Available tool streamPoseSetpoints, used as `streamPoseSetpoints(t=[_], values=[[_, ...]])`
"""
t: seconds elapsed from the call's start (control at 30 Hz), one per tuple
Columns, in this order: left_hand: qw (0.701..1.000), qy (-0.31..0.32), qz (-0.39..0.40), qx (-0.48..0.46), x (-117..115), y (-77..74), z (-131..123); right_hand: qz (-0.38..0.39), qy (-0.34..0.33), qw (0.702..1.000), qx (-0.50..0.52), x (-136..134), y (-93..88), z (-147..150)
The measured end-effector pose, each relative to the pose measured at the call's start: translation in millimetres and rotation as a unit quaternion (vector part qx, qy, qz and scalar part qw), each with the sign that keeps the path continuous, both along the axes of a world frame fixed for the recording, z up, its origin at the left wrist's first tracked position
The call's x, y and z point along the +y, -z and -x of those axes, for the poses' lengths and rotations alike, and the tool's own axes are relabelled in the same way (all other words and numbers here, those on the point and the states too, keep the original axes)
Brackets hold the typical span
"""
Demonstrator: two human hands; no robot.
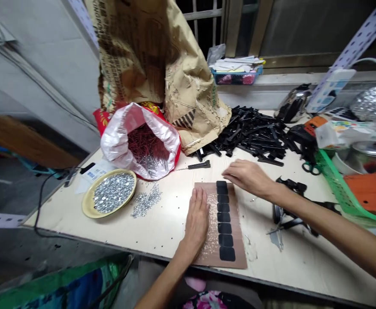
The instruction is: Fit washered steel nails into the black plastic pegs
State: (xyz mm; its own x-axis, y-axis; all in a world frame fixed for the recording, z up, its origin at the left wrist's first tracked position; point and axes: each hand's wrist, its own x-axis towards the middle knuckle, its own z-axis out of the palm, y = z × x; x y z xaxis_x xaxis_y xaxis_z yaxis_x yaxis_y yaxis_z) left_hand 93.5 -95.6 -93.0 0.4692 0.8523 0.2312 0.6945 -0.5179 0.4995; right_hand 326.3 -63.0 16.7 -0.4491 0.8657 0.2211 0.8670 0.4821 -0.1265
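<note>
A brown board (204, 261) lies at the table's front edge, with a column of several black rounded squares (224, 217) along it. Pale specks cover the strip left of them. My left hand (197, 219) rests flat on the board's left side, its fingers stretched out and holding nothing. Over the board's upper right corner is my right hand (247, 176), fingers loosely bent and pointing left, with nothing visible in them; its underside is hidden. Just beyond, a black strip-like part (199, 165) with a thin metal pin lies on the table.
Left stand a yellow bowl (113, 191) of small silver pieces, loose ones (147, 201) beside it, and a white-lined bag (117, 146) of reddish and silver pins. Behind are a brown paper sack (188, 90) and heaped black parts (255, 133). Right are scissors (310, 168), tools (280, 236) and a green basket (329, 180).
</note>
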Motion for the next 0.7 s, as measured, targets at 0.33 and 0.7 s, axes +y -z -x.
streamPoseSetpoints(t=[0.33,0.7], values=[[0.965,-0.218,-0.120,0.083,33.6,-42.2,88.2,0.018,0.008,0.998,-0.058,124.5,85.1,122.1],[0.941,-0.212,-0.128,0.230,72.5,-25.5,110.3,-0.043,0.038,0.996,0.073,72.4,60.9,99.0]])
